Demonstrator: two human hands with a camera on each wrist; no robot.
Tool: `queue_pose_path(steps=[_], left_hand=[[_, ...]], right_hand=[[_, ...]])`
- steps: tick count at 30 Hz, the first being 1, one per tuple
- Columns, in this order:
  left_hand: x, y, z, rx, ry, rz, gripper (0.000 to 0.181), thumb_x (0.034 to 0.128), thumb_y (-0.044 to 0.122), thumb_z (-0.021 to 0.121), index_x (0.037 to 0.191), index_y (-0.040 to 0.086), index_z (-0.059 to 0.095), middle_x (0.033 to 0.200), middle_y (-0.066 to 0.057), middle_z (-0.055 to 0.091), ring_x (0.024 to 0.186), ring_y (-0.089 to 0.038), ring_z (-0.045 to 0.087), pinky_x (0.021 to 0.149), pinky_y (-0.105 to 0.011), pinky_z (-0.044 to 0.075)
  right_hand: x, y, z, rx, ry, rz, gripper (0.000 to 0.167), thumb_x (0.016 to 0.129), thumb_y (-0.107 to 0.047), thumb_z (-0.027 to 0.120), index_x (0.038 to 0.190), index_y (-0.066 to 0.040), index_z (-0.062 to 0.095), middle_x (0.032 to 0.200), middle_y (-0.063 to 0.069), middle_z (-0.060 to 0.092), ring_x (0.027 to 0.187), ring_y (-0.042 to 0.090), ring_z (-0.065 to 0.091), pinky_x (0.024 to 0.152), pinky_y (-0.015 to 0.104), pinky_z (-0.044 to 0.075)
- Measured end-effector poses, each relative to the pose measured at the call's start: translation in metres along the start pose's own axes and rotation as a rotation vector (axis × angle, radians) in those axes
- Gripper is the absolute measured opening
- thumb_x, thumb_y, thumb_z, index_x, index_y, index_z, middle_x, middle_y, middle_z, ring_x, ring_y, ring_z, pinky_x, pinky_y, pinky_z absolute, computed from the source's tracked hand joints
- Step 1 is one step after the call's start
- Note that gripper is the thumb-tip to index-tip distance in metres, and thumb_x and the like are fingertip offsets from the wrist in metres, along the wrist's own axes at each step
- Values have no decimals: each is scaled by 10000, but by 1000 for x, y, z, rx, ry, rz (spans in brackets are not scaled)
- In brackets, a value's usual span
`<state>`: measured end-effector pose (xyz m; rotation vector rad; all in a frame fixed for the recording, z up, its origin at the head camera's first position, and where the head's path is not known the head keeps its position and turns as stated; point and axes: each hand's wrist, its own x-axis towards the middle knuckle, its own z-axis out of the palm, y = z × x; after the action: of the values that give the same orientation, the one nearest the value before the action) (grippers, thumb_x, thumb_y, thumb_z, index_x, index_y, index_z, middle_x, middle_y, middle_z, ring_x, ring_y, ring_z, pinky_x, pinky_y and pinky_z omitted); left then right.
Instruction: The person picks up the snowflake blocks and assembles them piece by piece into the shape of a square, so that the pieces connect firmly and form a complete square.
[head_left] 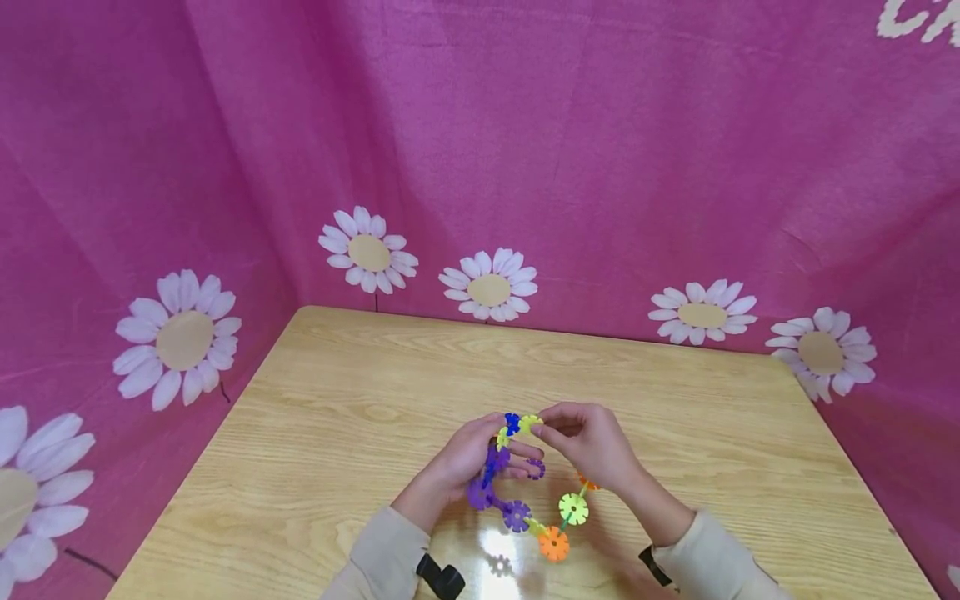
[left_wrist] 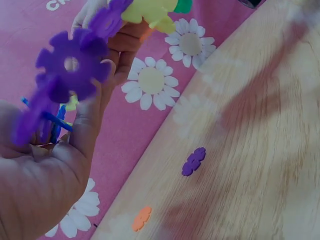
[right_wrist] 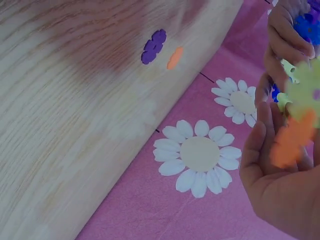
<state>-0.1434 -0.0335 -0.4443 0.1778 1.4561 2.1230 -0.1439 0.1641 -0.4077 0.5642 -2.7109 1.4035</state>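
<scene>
A chain of interlocked flower-shaped plastic discs hangs in a loop between the two hands, above the table. Purple discs (head_left: 516, 516) run along its left part; a yellow-green disc (head_left: 573, 508) and an orange disc (head_left: 553, 544) hang lower right. My left hand (head_left: 468, 454) holds the chain near a dark blue disc (head_left: 512, 423), some fingers extended behind it. Between thumb and fingers, my right hand (head_left: 596, 442) pinches a yellow disc (head_left: 530, 422) beside the blue one. The left wrist view shows a large purple disc (left_wrist: 72, 65) over the left hand; exact joints are partly hidden.
On the wooden table (head_left: 360, 375) lie a loose purple disc (right_wrist: 153, 46) and a loose orange disc (right_wrist: 175, 58). A pale flower-shaped patch (head_left: 500, 567) shows by the glare; I cannot tell what it is. Pink cloth (head_left: 570, 167) with daisies surrounds the table.
</scene>
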Motion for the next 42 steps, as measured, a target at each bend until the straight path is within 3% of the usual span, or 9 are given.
queue_pose_path(steps=[8, 15, 20, 22, 28, 33, 42], left_hand=[[1, -2, 1, 38, 1, 30, 444, 1106, 255, 221, 1327, -36, 473, 1042, -277, 727, 774, -198, 753, 810, -366, 636], [1, -2, 0, 72, 14, 47, 459, 1106, 253, 198, 1286, -59, 482, 1117, -419, 637, 771, -230, 755, 792, -390, 641], [1, -2, -4, 52, 13, 32, 465, 1104, 252, 216, 1308, -63, 490, 1102, -375, 668, 779, -224, 750, 828, -418, 632], [1, -2, -5, 31, 24, 14, 471, 1099, 265, 246, 1301, -73, 505, 1090, -316, 702, 795, -222, 755, 832, -396, 633], [3, 1, -5, -40, 39, -26, 522, 1074, 345, 364, 1224, -111, 570, 1150, -365, 661, 819, -228, 760, 787, -299, 637], [5, 0, -4, -14, 26, -50, 596, 1035, 443, 496, 1189, -122, 609, 1097, -330, 694, 874, -255, 762, 800, -272, 627], [6, -4, -4, 18, 47, -33, 506, 1011, 376, 583, 1195, -92, 636, 1008, -206, 742, 878, -218, 754, 848, -281, 616]], right_hand=[[0, -2, 6, -77, 64, -121, 57, 864, -97, 778, 907, -60, 774, 861, 18, 774, 740, 87, 720, 652, 203, 596], [2, -4, 11, -99, 28, -155, 20, 867, -95, 776, 864, -75, 781, 805, -23, 764, 708, 29, 682, 633, 194, 582], [3, -6, 11, -105, 15, -160, 42, 867, -91, 774, 840, -123, 778, 789, -47, 757, 698, 16, 680, 617, 192, 577], [3, -6, 10, -97, 10, -156, 37, 871, -98, 772, 845, -124, 775, 793, -42, 757, 706, 24, 688, 615, 195, 578], [4, -5, 9, -83, -21, -156, 37, 889, -125, 759, 861, -103, 767, 801, -34, 760, 713, 43, 691, 625, 209, 582], [5, -5, 7, -147, -29, -155, 38, 874, -145, 773, 840, -159, 781, 800, -75, 759, 738, 30, 675, 671, 254, 582], [9, -5, 6, -202, -44, -159, 35, 876, -163, 777, 848, -170, 797, 795, -82, 748, 740, 27, 636, 615, 178, 490]])
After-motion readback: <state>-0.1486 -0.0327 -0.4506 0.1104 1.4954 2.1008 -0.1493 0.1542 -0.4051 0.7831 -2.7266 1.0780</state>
